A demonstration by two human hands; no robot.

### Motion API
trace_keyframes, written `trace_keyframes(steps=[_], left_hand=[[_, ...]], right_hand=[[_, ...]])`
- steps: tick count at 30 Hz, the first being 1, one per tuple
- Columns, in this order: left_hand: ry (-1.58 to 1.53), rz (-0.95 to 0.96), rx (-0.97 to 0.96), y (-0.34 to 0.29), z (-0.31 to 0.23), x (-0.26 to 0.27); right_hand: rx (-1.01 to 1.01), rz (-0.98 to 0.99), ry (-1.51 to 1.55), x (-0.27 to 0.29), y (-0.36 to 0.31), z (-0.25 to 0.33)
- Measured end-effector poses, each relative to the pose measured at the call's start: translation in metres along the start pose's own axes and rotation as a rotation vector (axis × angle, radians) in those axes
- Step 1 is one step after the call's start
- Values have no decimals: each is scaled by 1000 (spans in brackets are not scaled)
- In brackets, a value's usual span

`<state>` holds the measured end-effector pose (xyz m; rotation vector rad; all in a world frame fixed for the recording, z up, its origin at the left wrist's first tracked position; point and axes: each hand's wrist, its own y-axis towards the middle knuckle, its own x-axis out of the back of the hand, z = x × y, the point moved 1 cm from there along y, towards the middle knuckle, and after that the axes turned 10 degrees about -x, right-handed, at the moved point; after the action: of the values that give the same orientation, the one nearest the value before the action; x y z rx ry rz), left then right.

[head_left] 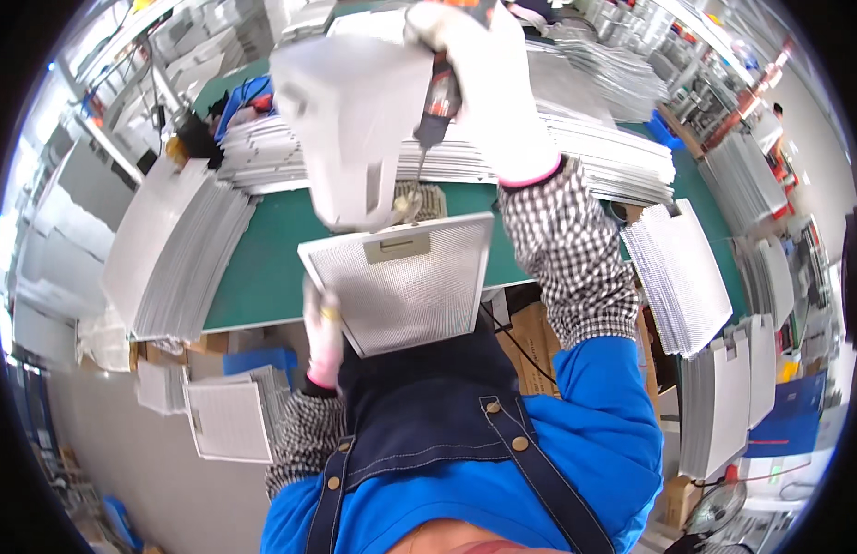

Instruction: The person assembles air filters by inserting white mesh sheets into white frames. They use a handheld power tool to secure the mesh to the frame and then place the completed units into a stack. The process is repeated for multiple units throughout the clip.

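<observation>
A silver mesh filter panel (405, 282) with a pale frame and a small latch plate stands tilted at the near edge of the green table (271, 245). My left hand (323, 337), in a white glove, grips the panel's left edge. Raised above the table, my gloved right hand (475, 65) is closed on a black and orange power screwdriver (441, 100), its thin bit pointing down. Just left of it is a large white housing (350, 120), blurred, above the panel's far edge. A small metal piece (410, 201) shows behind that edge, partly hidden.
Stacks of flat white panels (595, 152) lie across the back of the table. More panels lean at the left (175, 249) and right (682, 277). A blue bin (248, 106) sits at the back left. Below the left side is another panel stack (230, 420).
</observation>
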<state>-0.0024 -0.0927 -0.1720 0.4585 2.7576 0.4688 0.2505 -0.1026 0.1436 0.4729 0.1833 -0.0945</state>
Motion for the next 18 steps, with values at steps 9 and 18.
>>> trace_keyframes(steps=[9,18], left_hand=[[471,-238,227,2,-20,41],[709,-604,10,-4,-85,104]], right_hand=[[53,-341,-1096,214,57,8],[-874,-694,-1807,555,-18,-125]])
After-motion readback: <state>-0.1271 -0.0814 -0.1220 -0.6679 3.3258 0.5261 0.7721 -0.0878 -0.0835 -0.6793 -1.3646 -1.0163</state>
